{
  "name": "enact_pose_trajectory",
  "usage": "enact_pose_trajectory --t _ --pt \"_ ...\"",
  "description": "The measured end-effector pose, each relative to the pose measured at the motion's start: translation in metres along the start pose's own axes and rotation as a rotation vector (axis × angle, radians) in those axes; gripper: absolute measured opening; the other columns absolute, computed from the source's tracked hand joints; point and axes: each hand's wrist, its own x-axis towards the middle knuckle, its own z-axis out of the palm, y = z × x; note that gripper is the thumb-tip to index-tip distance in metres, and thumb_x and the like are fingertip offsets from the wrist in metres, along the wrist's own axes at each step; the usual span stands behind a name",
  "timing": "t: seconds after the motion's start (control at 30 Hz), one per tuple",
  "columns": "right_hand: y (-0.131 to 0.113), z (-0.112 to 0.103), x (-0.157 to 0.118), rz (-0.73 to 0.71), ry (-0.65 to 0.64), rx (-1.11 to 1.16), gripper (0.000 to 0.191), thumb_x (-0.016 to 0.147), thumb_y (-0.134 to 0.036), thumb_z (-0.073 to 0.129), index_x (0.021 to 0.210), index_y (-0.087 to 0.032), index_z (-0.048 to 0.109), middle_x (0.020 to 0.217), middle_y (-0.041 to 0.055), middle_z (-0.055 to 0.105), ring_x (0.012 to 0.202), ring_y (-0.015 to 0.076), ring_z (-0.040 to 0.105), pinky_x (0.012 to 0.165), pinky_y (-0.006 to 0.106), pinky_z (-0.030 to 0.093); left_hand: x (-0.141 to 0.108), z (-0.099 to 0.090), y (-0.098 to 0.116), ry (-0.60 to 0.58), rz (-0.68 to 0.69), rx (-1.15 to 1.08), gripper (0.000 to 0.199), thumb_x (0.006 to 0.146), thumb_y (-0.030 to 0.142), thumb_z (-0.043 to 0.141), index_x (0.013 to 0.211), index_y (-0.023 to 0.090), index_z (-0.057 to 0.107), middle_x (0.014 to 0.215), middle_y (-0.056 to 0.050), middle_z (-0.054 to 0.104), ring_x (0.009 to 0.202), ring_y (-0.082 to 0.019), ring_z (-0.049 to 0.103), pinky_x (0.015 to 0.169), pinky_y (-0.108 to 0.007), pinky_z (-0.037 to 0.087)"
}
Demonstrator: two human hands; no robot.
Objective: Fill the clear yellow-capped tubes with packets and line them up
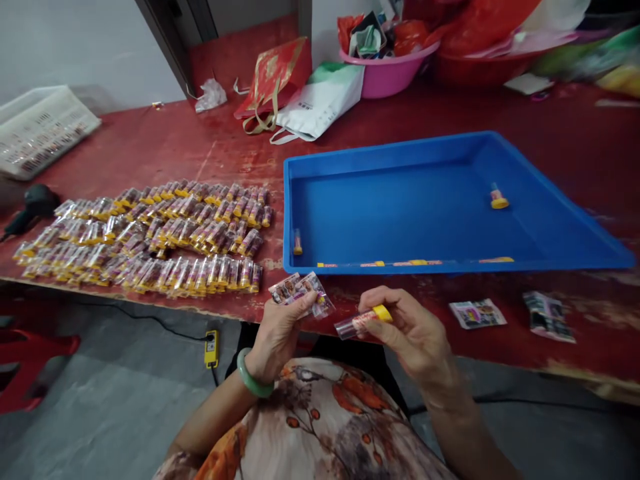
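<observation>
Near the tray [400, 210], inward-pointing hands [417, 330] pinch packets [305, 284] and a tube [361, 323].

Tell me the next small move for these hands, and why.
Perhaps bring the yellow-ended tube nearer the small packets: the right hand holds it with its clear end toward the left hand, which pinches them, and the two sit apart.

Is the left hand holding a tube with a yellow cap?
No, the left hand holds flat packets, and the right hand holds the yellow-capped tube.
</observation>
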Motion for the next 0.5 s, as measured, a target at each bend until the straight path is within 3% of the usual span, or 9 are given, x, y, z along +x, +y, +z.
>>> enact_pose_trajectory --t 0.1,0.2,0.4,0.5 --pt "0.002 0.012 -0.006 -0.147 0.066 -0.077 0.013 0.084 -0.025 0.066 0.094 -0.020 0.058 0.094 0.0056 0.058 0.081 0.0166 0.059 0.063 0.026 0.050 0.000 0.001 0.002 0.036 -0.056 -0.032 0.039 0.066 0.022 0.083 0.101 0.012 0.069 0.099 -0.009 0.072 0.085 -0.021 0.068 0.079 -0.033 0.057" --pt "0.006 0.017 -0.009 -0.196 0.100 -0.150 0.012 0.084 -0.023 0.065 0.094 -0.020 0.058 0.094 0.0066 0.058 0.084 0.0181 0.058 0.069 0.029 0.051 -0.001 0.002 0.002 0.075 -0.075 -0.036 0.038 0.064 0.021 0.084 0.098 0.011 0.070 0.095 -0.008 0.073 0.082 -0.021 0.069 0.078 -0.033 0.057" --pt "0.008 0.014 -0.014 -0.264 0.129 -0.183 0.015 0.083 -0.018 0.064 0.096 -0.021 0.057 0.094 0.0057 0.058 0.084 0.0184 0.058 0.068 0.030 0.048 -0.001 0.003 0.000 0.027 0.029 -0.034 0.039 0.064 0.019 0.084 0.099 0.012 0.069 0.097 -0.008 0.073 0.084 -0.020 0.069 0.085 -0.035 0.054" --pt "0.005 0.016 -0.015 -0.333 0.161 -0.214 0.017 0.081 -0.015 0.065 0.095 -0.021 0.057 0.092 0.0054 0.058 0.084 0.0189 0.058 0.070 0.032 0.048 -0.001 0.003 0.000 0.026 0.046 -0.074 0.036 0.064 0.017 0.083 0.097 0.013 0.069 0.094 -0.006 0.073 0.083 -0.019 0.069 0.080 -0.030 0.055"
